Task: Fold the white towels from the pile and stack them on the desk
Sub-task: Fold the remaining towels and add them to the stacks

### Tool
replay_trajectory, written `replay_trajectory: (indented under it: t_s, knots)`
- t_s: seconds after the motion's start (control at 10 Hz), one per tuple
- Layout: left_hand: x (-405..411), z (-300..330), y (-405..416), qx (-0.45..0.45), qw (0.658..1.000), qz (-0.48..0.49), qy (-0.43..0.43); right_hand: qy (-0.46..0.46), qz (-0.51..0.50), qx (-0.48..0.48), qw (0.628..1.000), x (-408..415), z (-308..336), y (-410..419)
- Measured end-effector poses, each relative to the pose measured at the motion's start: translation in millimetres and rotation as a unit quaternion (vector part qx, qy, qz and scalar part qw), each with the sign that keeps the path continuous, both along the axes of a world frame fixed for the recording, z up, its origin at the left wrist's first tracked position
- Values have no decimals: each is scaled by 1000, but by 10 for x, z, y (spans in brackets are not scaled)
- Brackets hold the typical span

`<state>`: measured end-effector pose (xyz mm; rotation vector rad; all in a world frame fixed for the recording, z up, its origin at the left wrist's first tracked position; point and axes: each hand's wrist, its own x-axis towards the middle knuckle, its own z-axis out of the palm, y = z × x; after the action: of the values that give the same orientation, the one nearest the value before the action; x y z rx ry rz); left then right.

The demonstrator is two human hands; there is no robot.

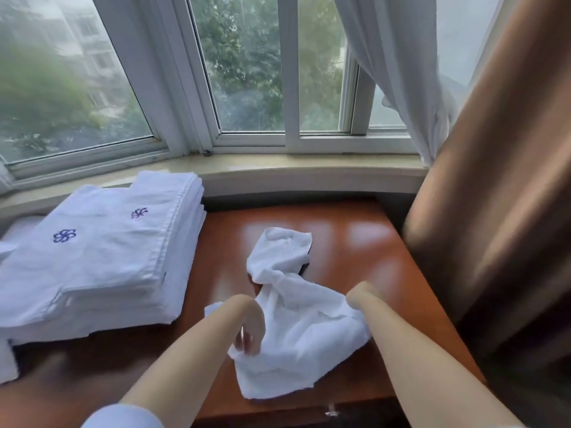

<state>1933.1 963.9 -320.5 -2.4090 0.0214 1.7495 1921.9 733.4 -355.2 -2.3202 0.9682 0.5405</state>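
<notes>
A small white towel (296, 322) lies crumpled on the reddish wooden desk (355, 242), its far end bunched toward the window. My left hand (250, 332) bends down over the towel's near left edge and pinches the cloth with its fingertips. My right hand (360, 299) is at the towel's right edge; its fingers are buried in the folds, so only the wrist and knuckles show. A stack of folded white towels (102, 261) with blue embroidered emblems sits on the desk's left side.
A stone window sill (278, 171) and a window run along the far side of the desk. A brown curtain (494, 211) hangs close against the desk's right edge, with a white sheer curtain (401, 72) behind it. More white cloth (7, 359) lies at the far left.
</notes>
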Motion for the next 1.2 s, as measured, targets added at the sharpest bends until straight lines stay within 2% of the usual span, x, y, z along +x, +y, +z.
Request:
replay_trajectory:
  t_s: [0.1, 0.2, 0.3, 0.4, 0.5, 0.6, 0.8, 0.9, 1.0, 1.1, 1.2]
  knots:
    - [25, -181, 17, -53, 986, 41, -154, 13, 102, -18, 995, -16, 48, 114]
    - [5, -267, 79, -89, 958, 41, -271, -11, 227, 4, 974, -13, -45, 269]
    - [122, -404, 170, -126, 941, 100, -299, 9, 316, -7, 949, 6, -212, 444]
    - [290, -505, 197, -177, 920, 159, -310, 31, 322, -26, 946, 65, -393, 548]
    - [408, -631, 153, -282, 867, 305, -276, 6, 302, -78, 950, 63, -504, 580]
    - [499, -727, 86, -308, 834, 389, -240, -25, 281, -128, 951, 125, -580, 570]
    - [802, -672, 18, -298, 805, 482, -177, -6, 181, -117, 976, 312, -566, 523]
    - [971, -464, 27, -310, 779, 505, -205, -81, -7, 23, 996, 527, -379, 404]
    - [1183, -202, 101, -333, 733, 533, -260, -145, -159, 108, 971, 853, -63, 236]
    - [1430, 67, 252, -360, 675, 557, -324, -123, -174, 103, 972, 1011, 211, 45]
    - [1586, 216, 470, -302, 686, 554, -364, -77, -106, 75, 988, 1016, 309, -47]
